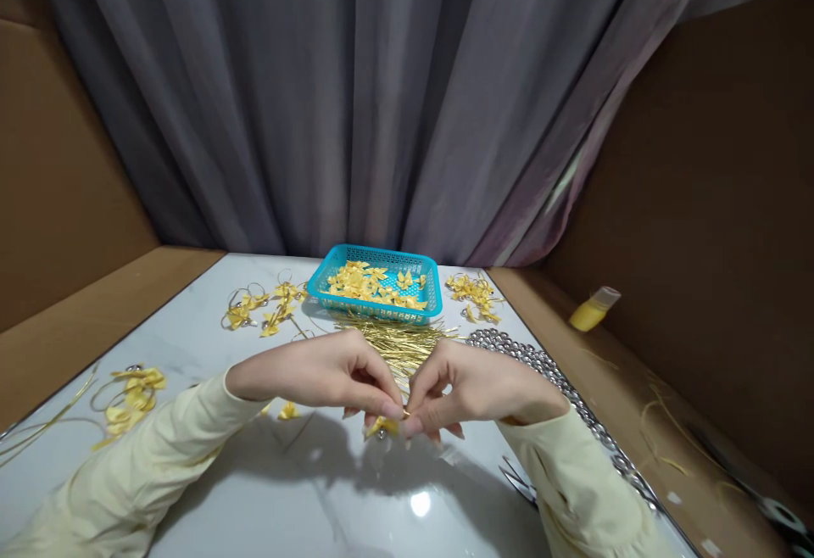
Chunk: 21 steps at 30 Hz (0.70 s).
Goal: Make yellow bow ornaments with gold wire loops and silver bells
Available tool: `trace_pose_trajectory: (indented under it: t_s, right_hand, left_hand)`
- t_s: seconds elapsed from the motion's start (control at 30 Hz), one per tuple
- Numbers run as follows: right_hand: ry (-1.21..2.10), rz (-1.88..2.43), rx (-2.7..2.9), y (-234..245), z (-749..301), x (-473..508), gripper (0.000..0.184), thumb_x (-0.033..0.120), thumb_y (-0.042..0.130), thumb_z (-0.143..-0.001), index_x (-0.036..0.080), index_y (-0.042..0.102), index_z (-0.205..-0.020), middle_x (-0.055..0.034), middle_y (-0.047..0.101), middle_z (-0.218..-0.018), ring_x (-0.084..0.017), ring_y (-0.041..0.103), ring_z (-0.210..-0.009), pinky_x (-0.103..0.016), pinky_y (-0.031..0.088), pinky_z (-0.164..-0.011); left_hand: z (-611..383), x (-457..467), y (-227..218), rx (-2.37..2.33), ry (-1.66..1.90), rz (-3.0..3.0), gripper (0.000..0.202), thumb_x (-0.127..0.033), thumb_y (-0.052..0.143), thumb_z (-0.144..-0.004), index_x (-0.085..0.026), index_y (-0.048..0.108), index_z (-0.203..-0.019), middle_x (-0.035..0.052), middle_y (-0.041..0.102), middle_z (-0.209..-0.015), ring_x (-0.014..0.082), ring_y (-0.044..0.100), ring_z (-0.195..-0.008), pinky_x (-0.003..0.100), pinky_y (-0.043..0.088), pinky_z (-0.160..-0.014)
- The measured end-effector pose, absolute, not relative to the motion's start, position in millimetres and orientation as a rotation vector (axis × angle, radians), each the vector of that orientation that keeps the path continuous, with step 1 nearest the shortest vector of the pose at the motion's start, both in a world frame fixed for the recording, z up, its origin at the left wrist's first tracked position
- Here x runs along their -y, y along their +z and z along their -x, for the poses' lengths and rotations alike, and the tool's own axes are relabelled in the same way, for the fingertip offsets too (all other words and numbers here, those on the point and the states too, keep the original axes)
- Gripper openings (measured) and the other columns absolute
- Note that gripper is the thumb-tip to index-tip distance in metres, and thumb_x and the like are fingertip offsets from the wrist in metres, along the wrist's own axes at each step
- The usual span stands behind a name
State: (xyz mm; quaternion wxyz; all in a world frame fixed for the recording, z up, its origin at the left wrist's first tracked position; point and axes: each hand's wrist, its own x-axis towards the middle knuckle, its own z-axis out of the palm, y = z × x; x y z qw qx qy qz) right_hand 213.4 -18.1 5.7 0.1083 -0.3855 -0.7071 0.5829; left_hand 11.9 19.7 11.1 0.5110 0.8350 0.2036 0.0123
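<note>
My left hand (pixel 343 376) and my right hand (pixel 471 388) meet above the middle of the table, both closed in a pinch. From my left fingertips hangs a small yellow ribbon bow (pixel 383 425) with a shiny silver bead on it. My right thumb and finger pinch a thin gold cord (pixel 407 413) right beside the bow; most of it is hidden by the fingers. Just behind the hands lies a pile of gold cords (pixel 398 342). Another yellow bow (pixel 288 410) rests on the table by my left wrist.
A blue basket (pixel 438 291) of yellow bows stands at the back. Bow clusters lie left (pixel 131 401) and back right (pixel 476 293). Silver beads (pixel 509 348) line the right edge. Pointed metal blades (pixel 518 483) lie near my right sleeve. A yellow bottle (pixel 591 310) is beyond the table.
</note>
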Motion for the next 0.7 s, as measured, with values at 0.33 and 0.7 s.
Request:
trace_pose_trajectory:
  t_s: [0.33,0.7]
  right_hand:
    - [1.697,1.128,2.114,5.3,-213.4,18.9,0.022,0.03,0.072,-0.07,0.01,0.074,-0.077,0.0026,0.055,-0.05,-0.002,0.042,-0.04,-0.014,0.034,-0.039]
    - [1.707,1.127,2.075,9.6,-213.8,21.5,0.019,0.03,0.071,-0.07,0.011,0.071,-0.073,0.0026,0.055,-0.051,-0.004,0.046,-0.042,-0.015,0.039,-0.041]
  left_hand:
    - [-12.6,-18.7,14.3,-0.458,0.016,-2.03,0.019,-0.024,0.057,-0.084,-0.016,0.073,-0.089,0.0018,0.063,-0.062,0.0075,0.047,-0.051,0.015,0.036,-0.047]
    - [-11.3,-16.8,14.1,-0.475,0.043,-1.998,0.018,-0.026,0.059,-0.082,-0.015,0.073,-0.086,0.0016,0.063,-0.061,0.0079,0.05,-0.054,0.016,0.038,-0.051]
